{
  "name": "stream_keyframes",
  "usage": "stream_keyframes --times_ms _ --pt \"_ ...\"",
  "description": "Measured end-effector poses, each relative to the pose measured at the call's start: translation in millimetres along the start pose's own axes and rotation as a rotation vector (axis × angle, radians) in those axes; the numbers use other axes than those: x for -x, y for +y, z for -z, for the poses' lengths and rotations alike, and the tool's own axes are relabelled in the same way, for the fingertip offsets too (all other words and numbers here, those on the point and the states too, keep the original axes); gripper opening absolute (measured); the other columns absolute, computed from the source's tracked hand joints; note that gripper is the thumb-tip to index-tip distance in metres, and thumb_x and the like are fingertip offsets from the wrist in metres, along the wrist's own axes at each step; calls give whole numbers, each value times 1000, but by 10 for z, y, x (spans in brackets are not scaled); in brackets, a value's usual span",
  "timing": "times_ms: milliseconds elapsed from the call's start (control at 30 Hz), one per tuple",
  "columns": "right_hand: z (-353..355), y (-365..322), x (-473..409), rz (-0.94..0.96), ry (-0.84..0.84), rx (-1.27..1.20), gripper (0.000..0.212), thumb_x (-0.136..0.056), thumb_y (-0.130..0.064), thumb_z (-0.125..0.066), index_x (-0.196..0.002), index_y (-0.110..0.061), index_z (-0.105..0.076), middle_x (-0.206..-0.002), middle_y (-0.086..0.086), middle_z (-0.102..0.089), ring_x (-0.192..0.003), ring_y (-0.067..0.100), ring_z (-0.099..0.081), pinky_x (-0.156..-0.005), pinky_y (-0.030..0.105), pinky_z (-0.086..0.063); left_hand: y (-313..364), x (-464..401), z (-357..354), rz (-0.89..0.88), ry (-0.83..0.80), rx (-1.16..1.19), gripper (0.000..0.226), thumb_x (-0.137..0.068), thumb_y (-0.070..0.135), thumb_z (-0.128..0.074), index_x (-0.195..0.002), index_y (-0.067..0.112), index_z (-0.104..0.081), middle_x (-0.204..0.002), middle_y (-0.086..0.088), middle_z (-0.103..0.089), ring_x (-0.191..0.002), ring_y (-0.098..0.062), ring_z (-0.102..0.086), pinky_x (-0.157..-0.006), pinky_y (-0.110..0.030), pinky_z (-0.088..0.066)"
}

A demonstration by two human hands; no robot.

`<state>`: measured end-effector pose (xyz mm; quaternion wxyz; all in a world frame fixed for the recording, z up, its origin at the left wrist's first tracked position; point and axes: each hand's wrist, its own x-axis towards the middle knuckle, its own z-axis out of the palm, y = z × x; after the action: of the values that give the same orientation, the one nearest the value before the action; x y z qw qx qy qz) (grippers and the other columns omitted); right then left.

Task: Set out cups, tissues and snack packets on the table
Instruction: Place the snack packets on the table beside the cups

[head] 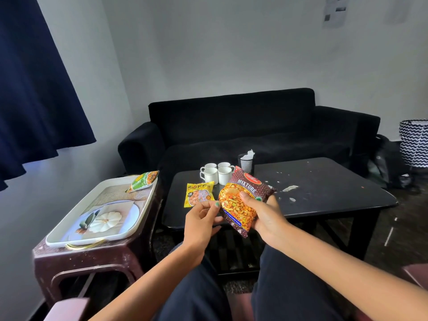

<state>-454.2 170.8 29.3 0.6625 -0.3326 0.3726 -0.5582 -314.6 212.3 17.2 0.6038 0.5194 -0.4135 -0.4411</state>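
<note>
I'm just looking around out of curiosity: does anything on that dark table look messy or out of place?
Yes. The right half of the dark table is littered with pale scraps and crumbs, like spilled bits or chipped finish. The cups and yellow packet sit tidily on the left.

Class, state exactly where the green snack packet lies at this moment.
In the head view, the green snack packet lies at left on the far corner of the white tray on the stool, left of the black table.

Dim, soft daylight from left by curtain [34,89]. Faint sheen on table [324,181]. Wide-angle bowing at edges; slight softness at corners.
</note>
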Motion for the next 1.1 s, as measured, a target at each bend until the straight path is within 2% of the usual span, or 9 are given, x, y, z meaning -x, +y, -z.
stream_keyframes --times_ms 133,333,500,600,667,733,900,967,1100 --pt "18 -5 14 -30 -51 73 50 -75 -1 -73 -117 -12 -49 -108 9 -67 -93 24 -66 -65 38 -56 -7 -44 55 20 35 11 14 -92 20 -59 -79 19 -66 -67 7 -67 -73 -9 -66 -68 -23 -51" --pt "87 -172 -27 -64 -146 199 48 -74 -16 -75 -118 -9 -56 -108 12 -69 -98 25 -66 -77 43 -56 45 -174 150 36 87 41 19 -94 18 -57 -75 15 -63 -72 1 -60 -70 -6 -56 -67 -23 -53" --pt "194 -286 -68 -12 -248 450 41 -71 -34 -75 -108 -20 -64 -102 6 -71 -90 20 -66 -83 39 -52 83 -209 238 -192 159 -230 18 -94 17 -56 -78 15 -61 -80 -1 -65 -78 -16 -61 -77 -41 -54" --pt "192 -197 -82 11 -277 499 23 -82 -23 -70 -104 -18 -66 -104 6 -72 -92 17 -68 -77 32 -56 55 -191 250 -306 196 -411 17 -95 20 -55 -78 25 -60 -78 8 -65 -71 -5 -60 -68 -32 -53" --pt "181 -141 -90 42 -265 520 20 -85 -19 -68 -105 -15 -67 -103 7 -73 -95 18 -69 -81 36 -57 48 -187 249 -313 223 -430 17 -95 23 -55 -79 25 -59 -78 12 -64 -69 0 -58 -62 -24 -47" --pt "177 -120 -94 73 -247 535 19 -84 -17 -68 -102 -11 -67 -99 7 -73 -91 17 -69 -81 36 -57 60 -196 255 -287 244 -414 16 -95 25 -54 -82 20 -60 -78 10 -63 -70 -4 -57 -63 -28 -47" --pt "165 -111 -100 109 -155 508 7 -81 -10 -71 -81 -6 -66 -79 5 -73 -69 10 -69 -62 26 -57 91 -202 229 -157 221 -299 20 -97 29 -49 -88 15 -60 -96 -8 -66 -92 -28 -63 -84 -50 -53" --pt "155 -110 -98 90 -106 473 9 -81 -9 -71 -79 -5 -64 -78 6 -72 -67 12 -68 -60 25 -56 81 -221 222 -99 223 -227 23 -98 29 -47 -90 12 -60 -91 -9 -64 -87 -27 -60 -83 -47 -51" --pt "124 -81 -99 43 -31 392 16 -82 -10 -71 -70 -8 -60 -79 7 -71 -69 16 -67 -58 26 -54 74 -253 179 124 227 -10 28 -100 26 -43 -81 11 -56 -69 0 -54 -65 -13 -49 -62 -27 -42"
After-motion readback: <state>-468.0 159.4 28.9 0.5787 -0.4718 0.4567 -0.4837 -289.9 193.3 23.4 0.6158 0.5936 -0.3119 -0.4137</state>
